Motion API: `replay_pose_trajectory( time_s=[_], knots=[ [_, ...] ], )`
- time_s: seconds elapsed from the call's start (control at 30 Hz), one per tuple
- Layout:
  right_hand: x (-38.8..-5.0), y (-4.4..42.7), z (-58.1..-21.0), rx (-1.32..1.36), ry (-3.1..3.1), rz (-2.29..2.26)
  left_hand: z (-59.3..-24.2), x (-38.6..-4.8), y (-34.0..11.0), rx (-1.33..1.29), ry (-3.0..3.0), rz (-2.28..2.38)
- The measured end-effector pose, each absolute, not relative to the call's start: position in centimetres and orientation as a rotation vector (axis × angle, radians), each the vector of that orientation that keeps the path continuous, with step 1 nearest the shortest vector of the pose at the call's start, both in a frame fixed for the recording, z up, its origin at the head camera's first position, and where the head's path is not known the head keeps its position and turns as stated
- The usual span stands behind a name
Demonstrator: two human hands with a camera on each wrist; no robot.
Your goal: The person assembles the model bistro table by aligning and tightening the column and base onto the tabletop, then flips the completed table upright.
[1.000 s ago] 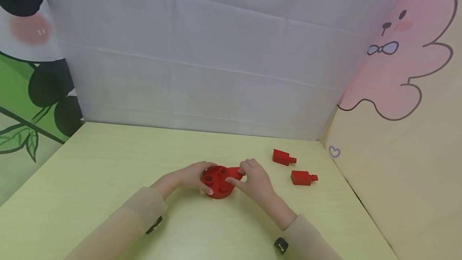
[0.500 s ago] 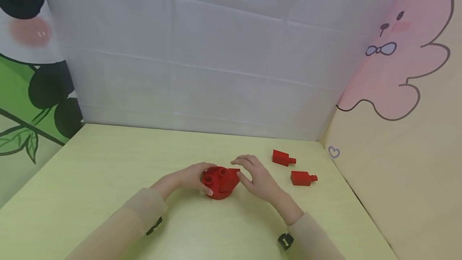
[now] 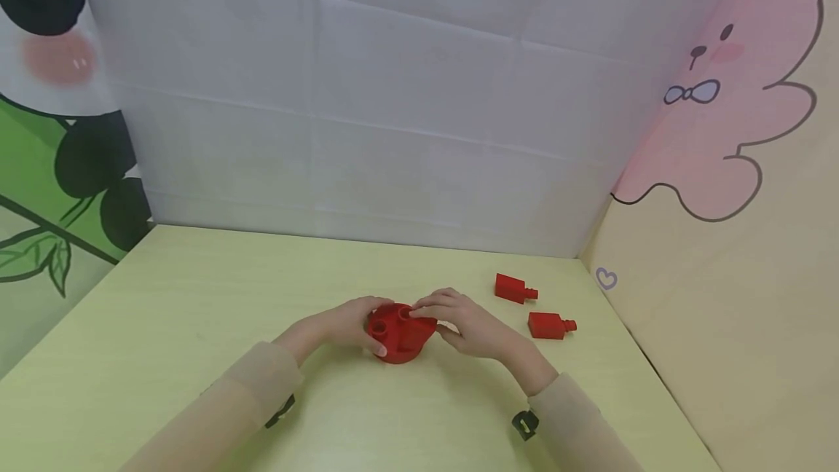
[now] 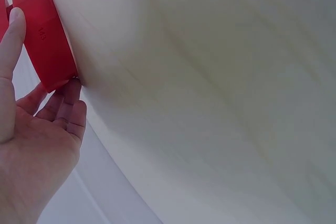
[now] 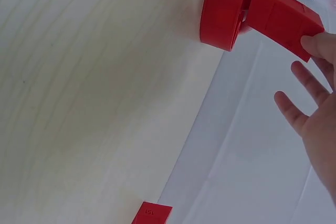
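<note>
My left hand (image 3: 347,323) grips a round red base (image 3: 396,357) standing on the table, thumb on its near side and fingers round the far side. Hollow round sockets (image 3: 379,328) rise from the top of this base. A red block (image 5: 286,22) sits at its right, joined to it and slanting outward in the right wrist view. My right hand (image 3: 468,323) pinches that block's outer end, the thumb on one face and the index finger mostly hidden behind it. The other fingers spread free. In the left wrist view, a small number marks the base's side wall.
Two loose red blocks with narrow knobbed ends, one farther back (image 3: 510,288) and one nearer (image 3: 546,325), lie on the pale table (image 3: 229,297) right of my hands. A white cloth (image 3: 393,108) hangs behind the table's far edge. A patterned wall (image 3: 721,312) borders the right.
My right hand lets go of the block's end and draws slightly right, then comes back over it with its fingers across the top. The left hand keeps its hold on the base.
</note>
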State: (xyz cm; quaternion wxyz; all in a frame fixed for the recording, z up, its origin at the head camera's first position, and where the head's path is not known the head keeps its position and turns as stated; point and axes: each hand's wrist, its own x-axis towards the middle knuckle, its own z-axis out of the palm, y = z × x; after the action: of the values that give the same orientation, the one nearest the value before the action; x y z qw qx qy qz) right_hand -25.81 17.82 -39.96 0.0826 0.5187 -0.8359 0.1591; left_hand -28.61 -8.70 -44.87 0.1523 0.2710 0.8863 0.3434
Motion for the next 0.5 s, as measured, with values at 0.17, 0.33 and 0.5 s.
replay_pose_trajectory(
  time_s=[0.17, 0.33, 0.5],
  knots=[
    [-25.4, 17.9, -39.9, 1.484, -2.571, 0.492, -44.8, -28.5, -8.7, 0.785, 2.554, 0.977],
    [-24.9, 17.7, -40.3, 1.373, -2.648, 0.543, -44.8, -28.5, -8.7, 0.794, 2.545, 0.997],
    [-24.4, 16.9, -41.0, 1.285, -2.607, 0.554, -44.8, -28.5, -8.7, 0.794, 2.547, 0.993]
  ],
)
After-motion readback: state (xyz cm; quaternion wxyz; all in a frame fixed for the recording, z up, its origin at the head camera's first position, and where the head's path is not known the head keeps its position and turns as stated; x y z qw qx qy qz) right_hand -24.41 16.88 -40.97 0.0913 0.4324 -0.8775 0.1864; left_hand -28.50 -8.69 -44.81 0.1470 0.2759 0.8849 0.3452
